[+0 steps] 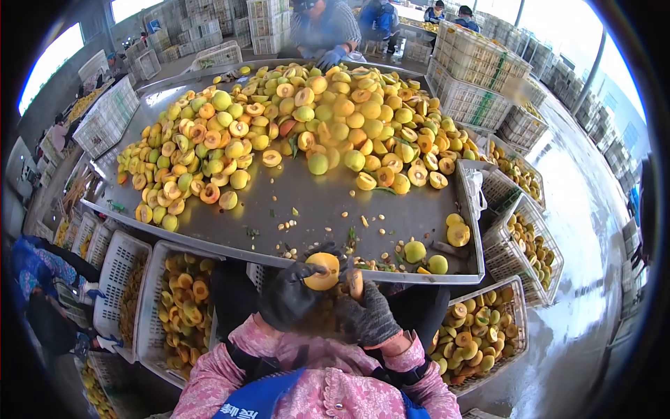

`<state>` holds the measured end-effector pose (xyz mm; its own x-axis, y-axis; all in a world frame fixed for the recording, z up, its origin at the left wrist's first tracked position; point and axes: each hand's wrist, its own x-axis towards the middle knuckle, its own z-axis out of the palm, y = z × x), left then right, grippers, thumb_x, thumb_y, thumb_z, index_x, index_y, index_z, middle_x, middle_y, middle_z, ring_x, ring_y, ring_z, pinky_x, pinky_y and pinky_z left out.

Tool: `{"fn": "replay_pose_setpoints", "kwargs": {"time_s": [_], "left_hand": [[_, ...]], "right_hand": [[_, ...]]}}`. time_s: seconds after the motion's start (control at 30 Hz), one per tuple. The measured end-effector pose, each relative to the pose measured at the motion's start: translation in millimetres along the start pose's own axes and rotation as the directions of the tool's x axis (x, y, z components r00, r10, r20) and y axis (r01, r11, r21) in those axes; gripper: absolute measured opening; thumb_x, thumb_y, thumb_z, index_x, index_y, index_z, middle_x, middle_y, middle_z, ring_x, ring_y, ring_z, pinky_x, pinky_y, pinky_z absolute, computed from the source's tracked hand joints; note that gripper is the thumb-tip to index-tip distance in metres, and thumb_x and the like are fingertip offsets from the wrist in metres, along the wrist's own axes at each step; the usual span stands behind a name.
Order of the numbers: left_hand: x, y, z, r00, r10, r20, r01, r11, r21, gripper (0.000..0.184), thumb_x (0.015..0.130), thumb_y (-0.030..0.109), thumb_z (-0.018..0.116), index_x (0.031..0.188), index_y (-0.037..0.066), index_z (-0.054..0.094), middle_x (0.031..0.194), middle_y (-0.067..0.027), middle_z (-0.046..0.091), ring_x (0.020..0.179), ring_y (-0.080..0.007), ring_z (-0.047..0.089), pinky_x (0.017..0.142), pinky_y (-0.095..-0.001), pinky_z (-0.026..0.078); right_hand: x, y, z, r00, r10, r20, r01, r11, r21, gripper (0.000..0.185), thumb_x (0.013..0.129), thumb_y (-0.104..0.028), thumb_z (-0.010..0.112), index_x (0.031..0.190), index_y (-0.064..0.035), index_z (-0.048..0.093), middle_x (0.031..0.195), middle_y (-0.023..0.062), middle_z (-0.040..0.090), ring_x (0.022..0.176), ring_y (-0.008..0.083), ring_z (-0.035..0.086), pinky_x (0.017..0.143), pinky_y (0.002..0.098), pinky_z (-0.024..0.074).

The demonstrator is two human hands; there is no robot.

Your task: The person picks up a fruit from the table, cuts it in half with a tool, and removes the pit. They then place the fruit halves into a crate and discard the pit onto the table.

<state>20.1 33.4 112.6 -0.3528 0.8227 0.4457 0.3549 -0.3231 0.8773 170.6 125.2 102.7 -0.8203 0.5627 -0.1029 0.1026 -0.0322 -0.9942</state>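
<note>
In its black glove, my left hand (283,302) is closed around a cut yellow peach (322,271), just over the near edge of the metal table (279,241). My right hand (373,318) wears a grey knit glove. Its fingers wrap round a tool with a wooden handle (355,285); the working end is hidden or blurred, so its kind does not show. Beyond both hands, a large heap of halved and whole peaches (307,115) covers the far part of the table. Loose peach pits (287,225) and leaf bits lie nearer to me.
Crates of cut peaches stand by my left side (157,307) and my right side (523,328). A few peaches (414,251) rest at the table's right corner. Across the table, a person's blue-gloved hand (331,57) touches the heap. Stacked crates (481,63) rise at the back right.
</note>
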Motion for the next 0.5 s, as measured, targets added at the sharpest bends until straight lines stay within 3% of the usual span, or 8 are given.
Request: {"fn": "replay_pose_setpoints", "kwargs": {"time_s": [0.03, 0.1, 0.17, 0.2, 0.23, 0.37, 0.43, 0.5], "left_hand": [[-0.4, 4.3, 0.3, 0.989, 0.140, 0.040, -0.145, 0.970, 0.196, 0.033, 0.084, 0.005, 0.056, 0.115, -0.001, 0.048, 0.114, -0.0125, 0.056, 0.102, -0.0190, 0.056, 0.087, -0.0304, 0.046], [2.4, 30.2, 15.0, 0.929, -0.371, 0.000, 0.306, 0.767, -0.565, 0.032, 0.086, 0.008, 0.056, 0.116, -0.001, 0.048, 0.111, -0.0109, 0.057, 0.100, -0.0178, 0.056, 0.087, -0.0288, 0.046], [4.0, 37.3, 19.1, 0.890, -0.457, 0.001, 0.345, 0.669, -0.658, 0.031, 0.087, 0.010, 0.054, 0.116, 0.000, 0.048, 0.106, -0.0088, 0.057, 0.098, -0.0157, 0.055, 0.085, -0.0266, 0.046], [0.0, 30.9, 17.6, 0.938, -0.340, -0.068, 0.281, 0.861, -0.424, 0.030, 0.089, 0.012, 0.052, 0.116, 0.001, 0.048, 0.104, -0.0075, 0.057, 0.096, -0.0142, 0.055, 0.084, -0.0252, 0.046], [-3.3, 23.0, 17.5, 0.936, -0.343, -0.076, 0.280, 0.858, -0.430, 0.029, 0.089, 0.012, 0.052, 0.116, 0.002, 0.049, 0.103, -0.0069, 0.057, 0.095, -0.0131, 0.055, 0.083, -0.0244, 0.046], [-9.6, -0.5, 16.5, 0.969, -0.134, -0.208, 0.079, 0.964, -0.252, 0.027, 0.089, 0.014, 0.051, 0.114, 0.003, 0.053, 0.105, -0.0055, 0.057, 0.096, -0.0120, 0.053, 0.084, -0.0244, 0.044], [-12.3, -13.1, 16.9, 0.861, -0.507, -0.035, 0.334, 0.616, -0.713, 0.028, 0.090, 0.016, 0.047, 0.112, 0.001, 0.056, 0.110, -0.0062, 0.057, 0.105, -0.0151, 0.051, 0.090, -0.0283, 0.041], [-12.8, -9.2, 11.9, 0.789, -0.614, 0.023, 0.401, 0.485, -0.777, 0.029, 0.089, 0.017, 0.048, 0.112, 0.002, 0.057, 0.105, -0.0034, 0.059, 0.100, -0.0123, 0.052, 0.087, -0.0255, 0.041]], "right_hand": [[3.3, -2.5, -0.3, 0.999, 0.035, -0.016, -0.033, 0.997, 0.068, 0.038, 0.083, -0.009, 0.062, 0.115, 0.0024, 0.045, 0.105, 0.0099, 0.055, 0.096, 0.0206, 0.052, 0.085, 0.0314, 0.0416], [9.6, -3.3, 0.4, 0.999, -0.021, -0.041, 0.020, 0.999, -0.029, 0.034, 0.083, -0.009, 0.062, 0.112, 0.0017, 0.048, 0.100, 0.0079, 0.058, 0.092, 0.0156, 0.054, 0.078, 0.0286, 0.0450], [19.5, 1.1, 12.8, 0.984, 0.010, -0.180, 0.018, 0.988, 0.156, 0.029, 0.083, -0.011, 0.063, 0.107, 0.0004, 0.052, 0.087, 0.0039, 0.062, 0.073, 0.0106, 0.058, 0.063, 0.0256, 0.0487], [27.8, 18.6, 9.7, 0.986, 0.028, -0.167, -0.010, 0.994, 0.107, 0.023, 0.083, -0.010, 0.062, 0.103, -0.0013, 0.054, 0.084, 0.0034, 0.062, 0.074, 0.0105, 0.058, 0.063, 0.0242, 0.0487], [25.3, 1.3, 16.0, 0.971, 0.161, -0.178, -0.107, 0.954, 0.280, 0.018, 0.082, -0.009, 0.062, 0.097, -0.0026, 0.056, 0.079, 0.0030, 0.061, 0.070, 0.0103, 0.058, 0.061, 0.0238, 0.0483], [40.0, 29.1, 20.4, 0.952, 0.187, -0.243, -0.154, 0.977, 0.149, 0.027, 0.073, -0.010, 0.067, 0.096, -0.0035, 0.054, 0.073, 0.0058, 0.061, 0.049, 0.0146, 0.056, 0.040, 0.0270, 0.0457], [40.5, 15.9, 31.2, 0.958, 0.168, -0.232, -0.133, 0.978, 0.162, 0.022, 0.074, -0.007, 0.063, 0.092, -0.0035, 0.051, 0.069, 0.0090, 0.059, 0.043, 0.0179, 0.055, 0.033, 0.0283, 0.0444], [42.7, 11.9, 38.1, 0.970, 0.148, -0.193, -0.110, 0.975, 0.193, 0.016, 0.074, -0.003, 0.060, 0.085, -0.0039, 0.048, 0.065, 0.0115, 0.058, 0.039, 0.0201, 0.054, 0.030, 0.0286, 0.0438]]}}
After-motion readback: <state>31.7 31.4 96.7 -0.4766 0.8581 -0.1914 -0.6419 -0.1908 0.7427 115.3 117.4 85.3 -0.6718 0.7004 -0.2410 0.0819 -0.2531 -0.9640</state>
